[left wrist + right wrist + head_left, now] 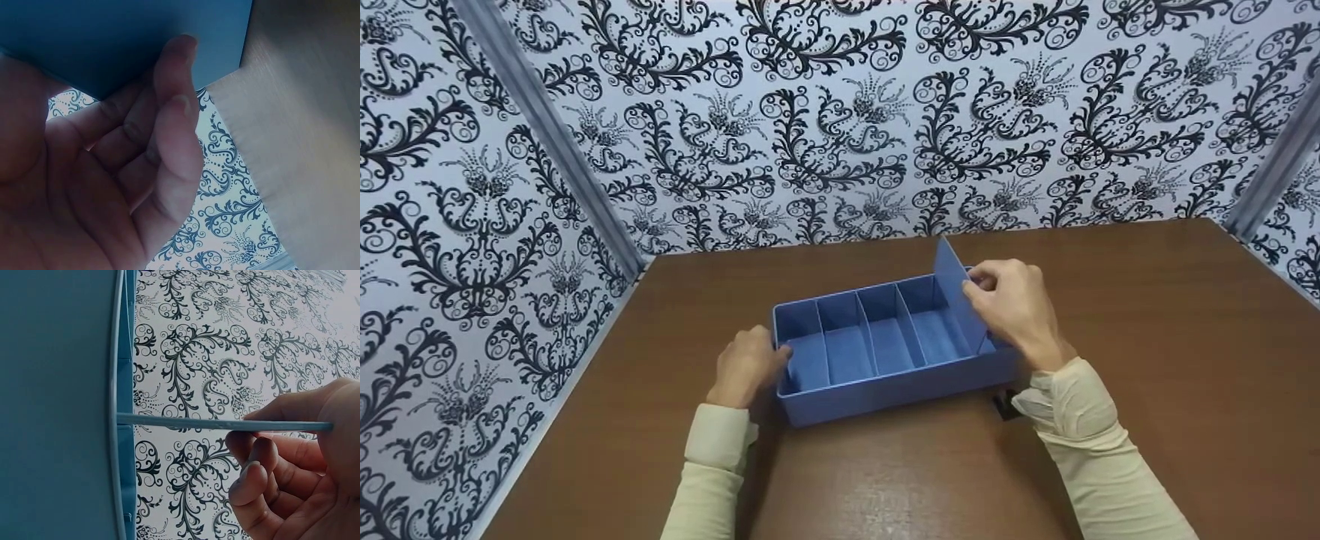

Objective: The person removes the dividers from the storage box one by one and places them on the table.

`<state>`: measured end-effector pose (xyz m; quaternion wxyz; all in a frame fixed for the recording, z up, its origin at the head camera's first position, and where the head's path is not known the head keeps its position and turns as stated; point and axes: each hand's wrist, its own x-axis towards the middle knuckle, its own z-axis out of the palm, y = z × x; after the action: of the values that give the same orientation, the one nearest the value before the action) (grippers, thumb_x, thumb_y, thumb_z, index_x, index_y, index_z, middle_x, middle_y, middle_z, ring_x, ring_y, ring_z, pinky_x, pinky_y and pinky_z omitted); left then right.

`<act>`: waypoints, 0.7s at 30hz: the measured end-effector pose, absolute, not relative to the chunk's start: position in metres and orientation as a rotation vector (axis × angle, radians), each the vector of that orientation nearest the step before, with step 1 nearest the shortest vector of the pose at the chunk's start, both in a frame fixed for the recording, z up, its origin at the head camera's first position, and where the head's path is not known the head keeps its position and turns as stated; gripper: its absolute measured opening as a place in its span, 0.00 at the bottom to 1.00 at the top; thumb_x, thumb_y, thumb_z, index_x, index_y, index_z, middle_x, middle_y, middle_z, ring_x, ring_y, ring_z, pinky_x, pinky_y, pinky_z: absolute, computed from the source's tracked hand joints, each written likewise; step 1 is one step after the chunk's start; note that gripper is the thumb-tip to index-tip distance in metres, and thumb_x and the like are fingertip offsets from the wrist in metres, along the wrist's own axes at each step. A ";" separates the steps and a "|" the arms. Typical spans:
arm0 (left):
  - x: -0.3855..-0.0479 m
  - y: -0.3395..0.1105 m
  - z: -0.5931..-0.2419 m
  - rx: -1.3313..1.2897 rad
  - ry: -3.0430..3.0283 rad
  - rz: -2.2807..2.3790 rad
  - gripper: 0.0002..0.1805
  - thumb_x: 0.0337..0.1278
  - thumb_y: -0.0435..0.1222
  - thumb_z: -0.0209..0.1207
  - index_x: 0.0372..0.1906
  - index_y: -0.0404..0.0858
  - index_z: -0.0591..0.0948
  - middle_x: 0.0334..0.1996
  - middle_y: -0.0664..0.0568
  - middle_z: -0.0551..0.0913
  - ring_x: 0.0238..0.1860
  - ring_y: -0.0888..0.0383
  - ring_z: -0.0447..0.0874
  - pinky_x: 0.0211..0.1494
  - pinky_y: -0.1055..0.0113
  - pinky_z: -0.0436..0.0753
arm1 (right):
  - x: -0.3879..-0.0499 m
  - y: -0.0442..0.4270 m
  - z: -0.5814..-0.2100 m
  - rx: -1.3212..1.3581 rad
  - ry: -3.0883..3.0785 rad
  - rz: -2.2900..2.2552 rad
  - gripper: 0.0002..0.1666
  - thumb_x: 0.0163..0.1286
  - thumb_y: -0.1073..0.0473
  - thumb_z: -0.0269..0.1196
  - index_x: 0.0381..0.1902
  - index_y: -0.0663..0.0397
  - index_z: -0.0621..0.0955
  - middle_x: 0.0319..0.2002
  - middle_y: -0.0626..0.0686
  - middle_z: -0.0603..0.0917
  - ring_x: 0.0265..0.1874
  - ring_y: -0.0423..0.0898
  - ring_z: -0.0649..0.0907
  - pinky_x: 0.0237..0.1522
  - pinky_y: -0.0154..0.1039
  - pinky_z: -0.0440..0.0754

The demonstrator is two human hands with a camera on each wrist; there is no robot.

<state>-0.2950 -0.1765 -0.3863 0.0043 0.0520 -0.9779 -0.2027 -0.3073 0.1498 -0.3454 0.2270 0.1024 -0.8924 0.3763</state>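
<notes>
A blue box (pixel 900 386) with thin upright dividers stands on the table, slightly angled. The left hand (pixel 746 365) grips its left end wall, thumb over the rim; in the left wrist view the fingers (pixel 174 124) curl against the box's outer side (pixel 129 34). A blue divider panel (pixel 958 296) rises well above the rim near the right end, its lower edge inside the box. The right hand (pixel 1016 307) pinches this panel; the right wrist view shows the panel (pixel 185 422) edge-on between thumb and fingers (pixel 253 478), beside the box wall (pixel 56 405).
A small black object (pixel 1004 405) lies on the brown table (pixel 900 472) near the box's front right corner, partly hidden by the right sleeve. Patterned wall panels (pixel 840 127) stand behind and at both sides, with grey strips at the corners.
</notes>
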 end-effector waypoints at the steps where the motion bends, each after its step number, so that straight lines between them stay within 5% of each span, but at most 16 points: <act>1: -0.295 -0.176 -0.386 0.158 -3.059 -0.626 0.19 0.66 0.42 0.59 0.46 0.28 0.83 0.33 0.43 0.83 0.30 0.51 0.81 0.36 0.55 0.80 | -0.307 0.150 -0.345 0.284 -2.456 1.035 0.10 0.62 0.64 0.64 0.38 0.66 0.87 0.30 0.60 0.88 0.28 0.53 0.86 0.35 0.48 0.81; 21: -0.296 -0.178 -0.387 0.156 -3.054 -0.621 0.18 0.65 0.43 0.60 0.44 0.29 0.84 0.32 0.43 0.83 0.30 0.50 0.81 0.34 0.55 0.79 | -0.304 0.165 -0.334 0.259 -2.432 1.090 0.11 0.63 0.65 0.64 0.41 0.65 0.87 0.31 0.60 0.88 0.27 0.50 0.84 0.30 0.30 0.76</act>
<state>-0.2956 -0.1778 -0.3865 0.0104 0.0500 -0.9787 -0.1990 -0.3043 0.1647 -0.3342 0.2296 0.0942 -0.8840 0.3963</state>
